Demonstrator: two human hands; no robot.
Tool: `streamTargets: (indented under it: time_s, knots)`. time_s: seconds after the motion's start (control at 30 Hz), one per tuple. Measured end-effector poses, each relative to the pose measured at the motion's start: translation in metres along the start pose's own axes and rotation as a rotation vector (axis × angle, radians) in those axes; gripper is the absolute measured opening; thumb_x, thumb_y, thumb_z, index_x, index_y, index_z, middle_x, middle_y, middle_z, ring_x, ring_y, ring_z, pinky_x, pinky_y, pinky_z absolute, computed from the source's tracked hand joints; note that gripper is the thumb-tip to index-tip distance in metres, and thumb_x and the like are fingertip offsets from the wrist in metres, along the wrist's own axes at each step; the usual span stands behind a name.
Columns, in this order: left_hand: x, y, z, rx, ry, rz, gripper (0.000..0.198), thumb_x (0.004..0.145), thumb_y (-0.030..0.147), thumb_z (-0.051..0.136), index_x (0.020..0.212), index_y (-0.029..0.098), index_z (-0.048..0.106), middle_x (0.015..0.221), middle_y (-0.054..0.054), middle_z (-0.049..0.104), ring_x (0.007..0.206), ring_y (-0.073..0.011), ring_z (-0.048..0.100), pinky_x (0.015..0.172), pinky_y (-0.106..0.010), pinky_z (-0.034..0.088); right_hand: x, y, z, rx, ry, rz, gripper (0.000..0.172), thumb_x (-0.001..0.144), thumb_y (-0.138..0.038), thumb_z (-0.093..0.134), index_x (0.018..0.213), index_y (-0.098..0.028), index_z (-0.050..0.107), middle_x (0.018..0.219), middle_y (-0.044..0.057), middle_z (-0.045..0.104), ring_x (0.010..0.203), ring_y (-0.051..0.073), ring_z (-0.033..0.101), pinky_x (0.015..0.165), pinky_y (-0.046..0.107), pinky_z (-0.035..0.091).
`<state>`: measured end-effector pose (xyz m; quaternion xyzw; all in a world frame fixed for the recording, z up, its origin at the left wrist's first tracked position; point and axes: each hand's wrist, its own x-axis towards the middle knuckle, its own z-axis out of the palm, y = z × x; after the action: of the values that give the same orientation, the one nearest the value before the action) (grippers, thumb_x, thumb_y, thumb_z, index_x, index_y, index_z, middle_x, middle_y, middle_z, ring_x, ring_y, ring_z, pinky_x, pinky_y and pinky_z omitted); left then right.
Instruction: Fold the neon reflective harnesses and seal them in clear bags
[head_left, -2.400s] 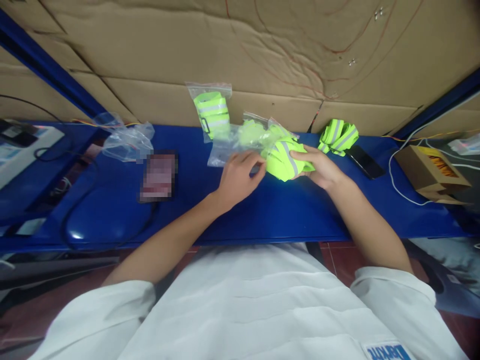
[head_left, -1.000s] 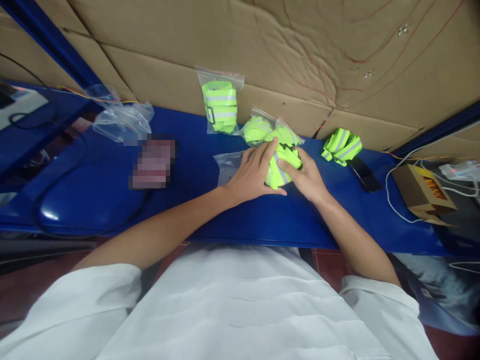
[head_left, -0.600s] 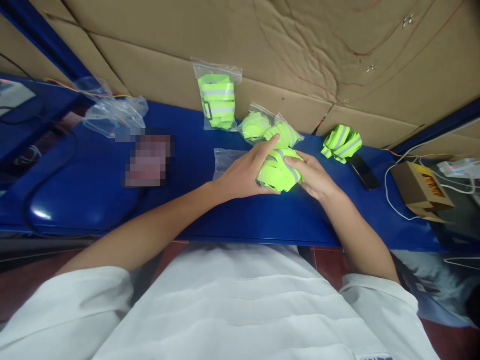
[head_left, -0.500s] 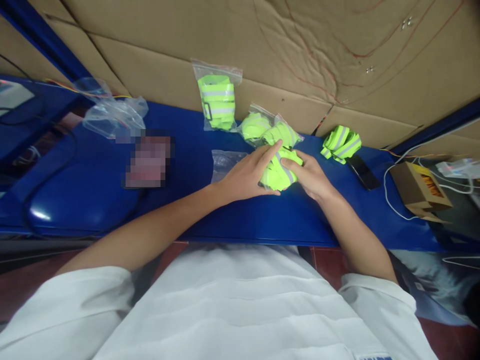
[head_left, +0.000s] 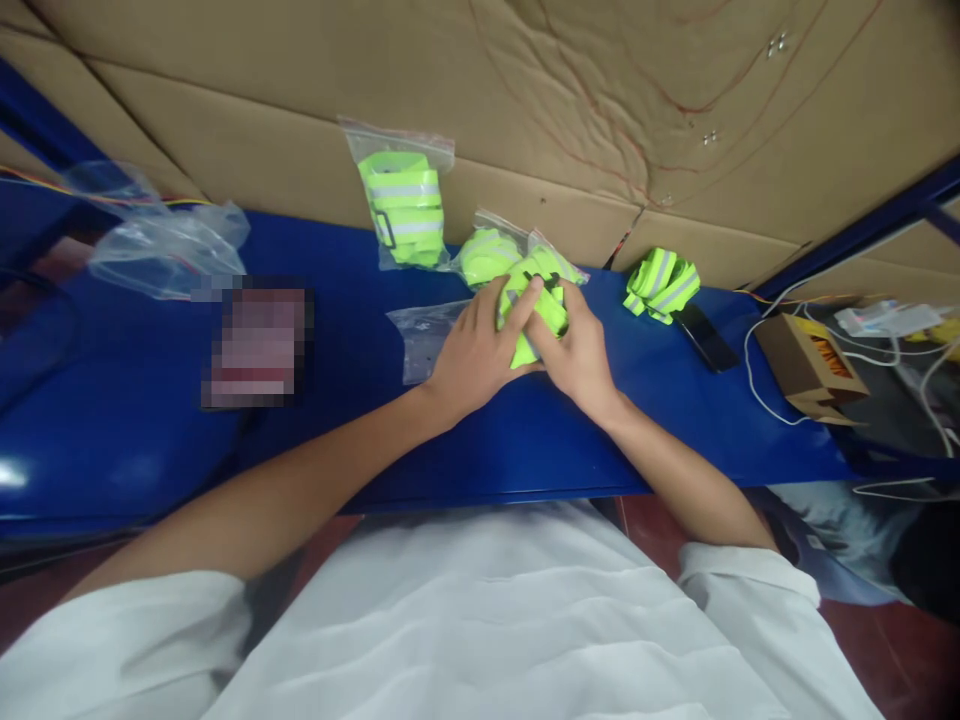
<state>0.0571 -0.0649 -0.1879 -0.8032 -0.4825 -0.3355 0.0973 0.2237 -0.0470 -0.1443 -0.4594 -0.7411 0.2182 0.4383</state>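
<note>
Between my two hands is a bundle of neon yellow reflective strap [head_left: 531, 345] with grey stripes and a black buckle on top. My left hand [head_left: 476, 350] wraps it from the left, and my right hand [head_left: 581, 350] grips it from the right, thumbs close together. An empty clear zip bag [head_left: 420, 340] lies flat beside my left hand. Just behind the hands rest bagged strap bundles [head_left: 489, 255], partly covered. A further bagged strap [head_left: 405, 205] leans upright against the cardboard. To the right sits a loose strap bundle [head_left: 662, 285] without a bag.
A black phone [head_left: 705, 338] touches the loose bundle. Farther right are an open cardboard box [head_left: 806, 365] and white cables. Crumpled clear plastic [head_left: 169, 250] and a pixelated reddish item [head_left: 259, 345] lie on the left. A cardboard wall [head_left: 300, 130] backs the blue table [head_left: 480, 465].
My hands have closed further around the strap bundle and turned it, with the buckle now at the top. The whole view has shifted, so things appear farther left.
</note>
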Motion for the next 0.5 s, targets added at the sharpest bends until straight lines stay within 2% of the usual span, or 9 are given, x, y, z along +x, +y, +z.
streamTargets:
  time_s: [0.1, 0.17, 0.23, 0.3, 0.4, 0.43, 0.5]
  knots:
    - [-0.003, -0.001, -0.012, -0.044, -0.035, -0.047, 0.107, 0.083, 0.065, 0.084, 0.166, 0.018, 0.037, 0.158, -0.03, 0.045, 0.148, -0.0496, 0.047, 0.12, -0.06, 0.044, 0.005, 0.003, 0.0, 0.117, -0.069, 0.041, 0.051, 0.091, -0.058, 0.072, 0.12, -0.017, 0.065, 0.108, 0.007, 0.073, 0.1, 0.023, 0.069, 0.093, 0.036, 0.057]
    - [-0.006, 0.0, -0.022, -0.141, -0.074, -0.048, 0.127, 0.068, 0.066, 0.095, 0.168, 0.02, 0.032, 0.159, -0.029, 0.044, 0.147, -0.0508, 0.048, 0.12, -0.063, 0.044, 0.006, 0.011, -0.003, 0.338, -0.146, 0.187, 0.053, 0.086, -0.064, 0.077, 0.112, -0.018, 0.07, 0.108, 0.006, 0.075, 0.101, 0.022, 0.07, 0.092, 0.034, 0.059]
    - [-0.008, 0.001, -0.033, -0.314, -0.116, -0.027, 0.142, 0.063, 0.069, 0.098, 0.172, 0.024, 0.019, 0.162, -0.026, 0.042, 0.149, -0.0503, 0.046, 0.121, -0.066, 0.043, 0.007, 0.02, -0.007, 0.588, -0.23, 0.406, 0.058, 0.08, -0.067, 0.082, 0.111, -0.019, 0.073, 0.109, 0.006, 0.077, 0.101, 0.022, 0.073, 0.091, 0.033, 0.061]
    - [-0.008, 0.001, -0.039, -0.547, -0.134, -0.038, 0.136, 0.072, 0.065, 0.094, 0.173, 0.03, 0.01, 0.167, -0.02, 0.039, 0.154, -0.0464, 0.042, 0.125, -0.067, 0.04, 0.007, 0.028, -0.012, 0.761, -0.29, 0.584, 0.062, 0.076, -0.067, 0.086, 0.114, -0.019, 0.075, 0.106, 0.007, 0.079, 0.097, 0.022, 0.076, 0.088, 0.033, 0.063]
    - [-0.008, -0.005, -0.039, -0.922, -0.098, -0.204, 0.123, 0.083, 0.052, 0.09, 0.173, 0.04, 0.007, 0.172, -0.012, 0.034, 0.151, -0.0362, 0.049, 0.124, -0.057, 0.048, 0.008, 0.034, -0.015, 0.852, -0.318, 0.687, 0.061, 0.073, -0.066, 0.089, 0.11, -0.018, 0.078, 0.101, 0.008, 0.08, 0.091, 0.022, 0.078, 0.085, 0.032, 0.064]
    - [-0.009, -0.008, -0.036, -0.98, -0.087, -0.272, 0.123, 0.082, 0.052, 0.091, 0.173, 0.04, 0.008, 0.173, -0.012, 0.034, 0.146, -0.0344, 0.054, 0.121, -0.054, 0.052, 0.008, 0.034, -0.014, 0.863, -0.315, 0.709, 0.062, 0.072, -0.066, 0.09, 0.11, -0.018, 0.079, 0.101, 0.008, 0.08, 0.09, 0.022, 0.078, 0.085, 0.032, 0.065]
    - [-0.012, -0.012, -0.03, -0.916, -0.102, -0.349, 0.123, 0.076, 0.059, 0.094, 0.172, 0.036, 0.018, 0.169, -0.014, 0.04, 0.139, -0.0349, 0.059, 0.116, -0.053, 0.056, 0.007, 0.033, -0.011, 0.869, -0.304, 0.756, 0.064, 0.07, -0.066, 0.092, 0.11, -0.018, 0.078, 0.102, 0.007, 0.08, 0.091, 0.022, 0.077, 0.086, 0.032, 0.064]
